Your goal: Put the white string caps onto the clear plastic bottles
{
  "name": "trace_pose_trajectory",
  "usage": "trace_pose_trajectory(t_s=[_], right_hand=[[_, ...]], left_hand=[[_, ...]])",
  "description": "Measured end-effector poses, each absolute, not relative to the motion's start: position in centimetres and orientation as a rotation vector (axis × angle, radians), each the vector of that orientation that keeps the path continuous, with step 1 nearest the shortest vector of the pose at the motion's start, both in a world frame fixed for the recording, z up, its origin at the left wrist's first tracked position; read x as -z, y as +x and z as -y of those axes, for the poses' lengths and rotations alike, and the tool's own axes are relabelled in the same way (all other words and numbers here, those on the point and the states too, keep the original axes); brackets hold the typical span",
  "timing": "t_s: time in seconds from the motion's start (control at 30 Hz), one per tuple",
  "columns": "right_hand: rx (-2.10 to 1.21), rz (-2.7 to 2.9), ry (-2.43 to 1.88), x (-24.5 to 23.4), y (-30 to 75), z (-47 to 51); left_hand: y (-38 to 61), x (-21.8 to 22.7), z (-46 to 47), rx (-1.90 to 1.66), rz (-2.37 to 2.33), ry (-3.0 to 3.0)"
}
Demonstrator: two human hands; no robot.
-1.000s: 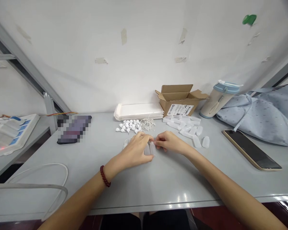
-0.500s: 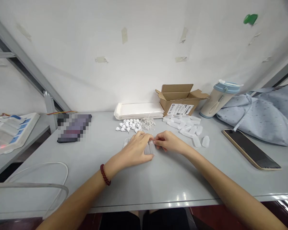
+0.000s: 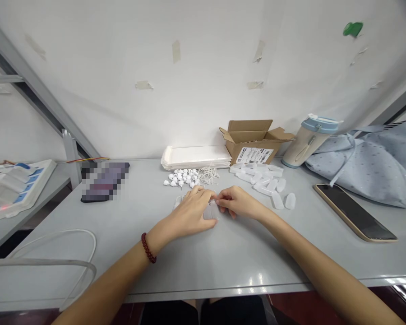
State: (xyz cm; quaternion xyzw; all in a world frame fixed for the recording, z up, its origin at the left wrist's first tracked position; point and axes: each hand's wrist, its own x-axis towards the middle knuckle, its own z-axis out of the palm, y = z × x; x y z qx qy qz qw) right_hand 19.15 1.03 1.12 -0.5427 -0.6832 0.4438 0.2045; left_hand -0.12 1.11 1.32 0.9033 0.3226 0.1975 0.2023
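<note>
My left hand (image 3: 190,208) rests low over the table with thumb and fingers curved around a small translucent plastic container (image 3: 209,212), partly hidden beneath it. My right hand (image 3: 235,201) is closed in a pinch at the container's far end, beside my left fingertips; what lies between those fingers is too small to make out. A loop of thin white cord (image 3: 178,200) shows behind my left hand. Just beyond lie a heap of small white caps (image 3: 182,176) with pointed tips and a tangle of white strings (image 3: 208,174). Several loose translucent containers (image 3: 262,176) are spread to the right.
A stack of white trays (image 3: 196,157) and an open cardboard box (image 3: 252,142) stand against the wall. To the right are a tumbler (image 3: 309,141), a blue cloth bag (image 3: 365,162) and a phone (image 3: 355,212). A dark pouch (image 3: 104,182) and white cable (image 3: 91,243) lie left.
Both hands stay almost in place around the container. My right fingers have shifted very slightly at its far end; the other things have not moved.
</note>
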Motion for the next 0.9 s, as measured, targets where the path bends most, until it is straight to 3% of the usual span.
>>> trace_pose_trajectory(t_s=[0.73,0.9], right_hand=[[-1.235,1.881,-1.557,-1.9,19.6,-1.2],[-1.005,1.88,-1.657,-2.1,20.7,-2.2]], left_hand=[[-0.2,-2.0,-0.9,-0.478,-0.941,2.438],[-0.3,-1.6,-1.9,-0.673,-1.124,2.295]])
